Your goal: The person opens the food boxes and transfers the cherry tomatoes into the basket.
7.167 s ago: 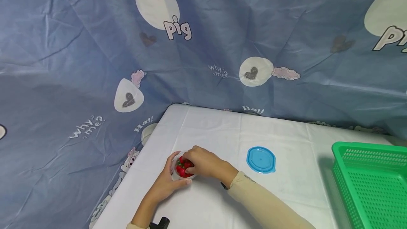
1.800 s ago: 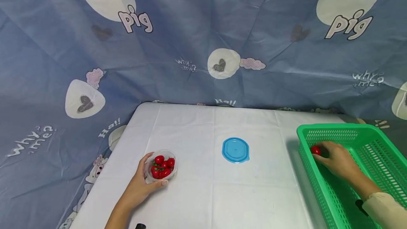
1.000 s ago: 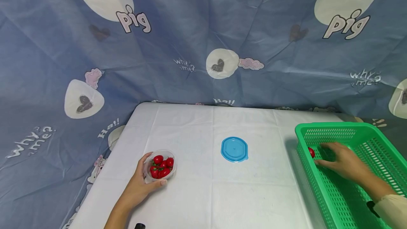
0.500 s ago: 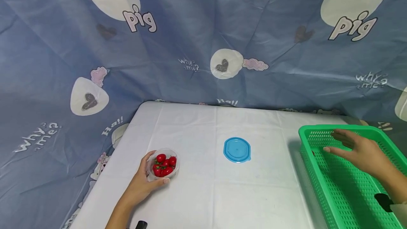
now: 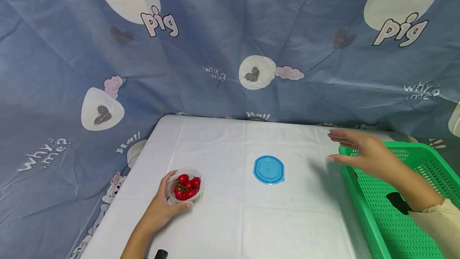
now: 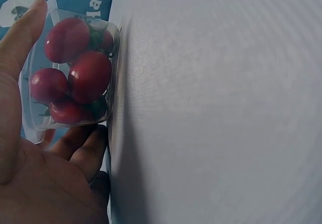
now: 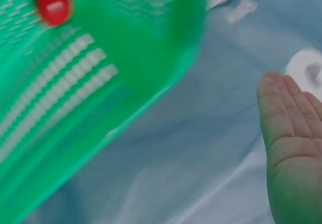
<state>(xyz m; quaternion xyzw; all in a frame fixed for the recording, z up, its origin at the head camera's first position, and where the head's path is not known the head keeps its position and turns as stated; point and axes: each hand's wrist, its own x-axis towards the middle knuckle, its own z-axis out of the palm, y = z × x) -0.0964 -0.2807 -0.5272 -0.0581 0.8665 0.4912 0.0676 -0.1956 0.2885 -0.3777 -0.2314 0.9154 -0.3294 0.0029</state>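
At left in the head view, the left hand (image 5: 159, 209) grips a clear plastic tub (image 5: 201, 187), fingers on its ten o'clock side and thumb at six. In it lie several glossy red tomatoes (image 5: 189, 184) with green stalks; the tub shows no marked long axis. Near three o'clock from it, well apart on the white-clothed bench (image 5: 287, 219), lies a flat blue plastic lid (image 5: 268, 170). Farther right, the right hand (image 5: 370, 155) holds nothing, thumb parted from straight fingers that point to nine o'clock, above one corner of a green perforated plastic basket (image 5: 406, 144). The tub lies almost at nine o'clock from it, beyond the lid; the left hand is far nearer. A single red tomato (image 7: 54, 5) sits inside the basket (the head view shows only a sliver), at seven o'clock from the right hand.
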